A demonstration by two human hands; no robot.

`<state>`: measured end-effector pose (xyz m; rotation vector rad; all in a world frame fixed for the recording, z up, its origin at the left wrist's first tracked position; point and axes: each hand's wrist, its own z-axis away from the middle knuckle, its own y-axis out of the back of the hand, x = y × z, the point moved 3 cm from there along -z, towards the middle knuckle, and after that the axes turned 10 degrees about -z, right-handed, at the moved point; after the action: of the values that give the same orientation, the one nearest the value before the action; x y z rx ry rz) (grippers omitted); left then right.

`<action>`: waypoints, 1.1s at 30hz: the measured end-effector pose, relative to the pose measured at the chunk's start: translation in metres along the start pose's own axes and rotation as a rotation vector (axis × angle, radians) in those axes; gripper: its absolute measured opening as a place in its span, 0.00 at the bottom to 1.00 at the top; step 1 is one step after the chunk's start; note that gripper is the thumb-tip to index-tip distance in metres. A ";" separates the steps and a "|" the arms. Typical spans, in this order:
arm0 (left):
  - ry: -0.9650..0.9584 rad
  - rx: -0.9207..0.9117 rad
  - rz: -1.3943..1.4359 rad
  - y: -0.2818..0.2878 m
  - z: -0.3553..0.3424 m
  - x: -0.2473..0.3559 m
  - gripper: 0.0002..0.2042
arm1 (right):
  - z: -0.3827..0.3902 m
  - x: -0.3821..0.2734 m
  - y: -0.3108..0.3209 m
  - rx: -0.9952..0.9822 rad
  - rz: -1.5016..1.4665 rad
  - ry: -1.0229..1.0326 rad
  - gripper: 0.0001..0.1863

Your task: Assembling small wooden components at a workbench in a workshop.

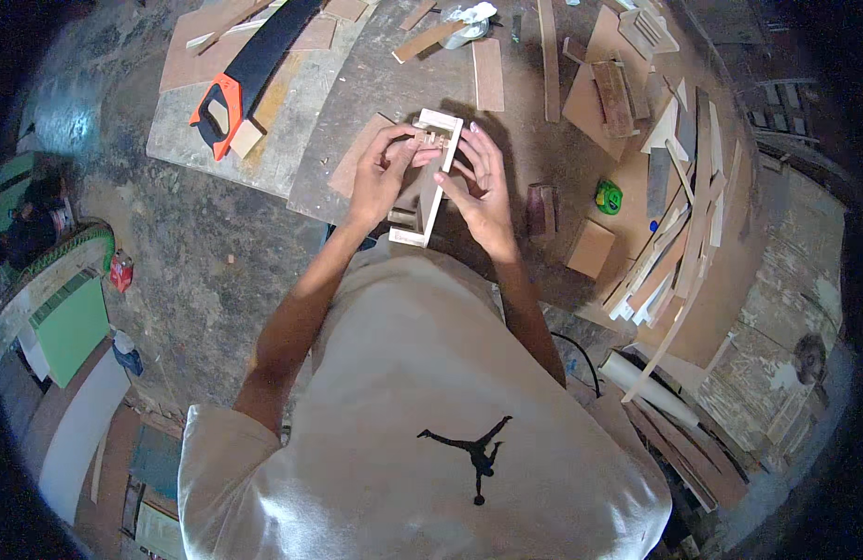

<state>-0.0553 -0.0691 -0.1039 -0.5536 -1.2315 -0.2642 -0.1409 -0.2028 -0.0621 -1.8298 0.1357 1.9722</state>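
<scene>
Just beyond the white shirt [375, 373], a narrow, three-sided frame of pale wood [435, 207] is hanging in both hands. I am seeing the right hand [485, 191] gripping its long rail, thumb apart from fingers, and the left hand [380, 173] pinching a small, notched tan wooden block [431, 140]. Fingertips alone are steadying that block, so it could slip; uneven squeezing could twist the rail. The frame is looking clean, a brown cylinder [402, 217] sitting inside its nearer end. Farther, an orange-handled black handsaw [249, 67] is lying leftward.
</scene>
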 end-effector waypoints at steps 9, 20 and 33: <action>-0.050 0.028 -0.014 -0.002 0.001 0.003 0.12 | 0.000 0.001 0.001 -0.007 0.012 0.009 0.44; -0.052 0.024 -0.047 -0.003 0.001 0.007 0.12 | 0.000 0.002 0.001 -0.001 0.022 0.006 0.44; -0.047 0.016 -0.020 0.000 0.000 0.001 0.12 | 0.000 0.002 -0.001 -0.007 0.011 0.028 0.43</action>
<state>-0.0552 -0.0689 -0.1029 -0.5366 -1.2841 -0.2593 -0.1405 -0.2017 -0.0643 -1.8653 0.1477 1.9574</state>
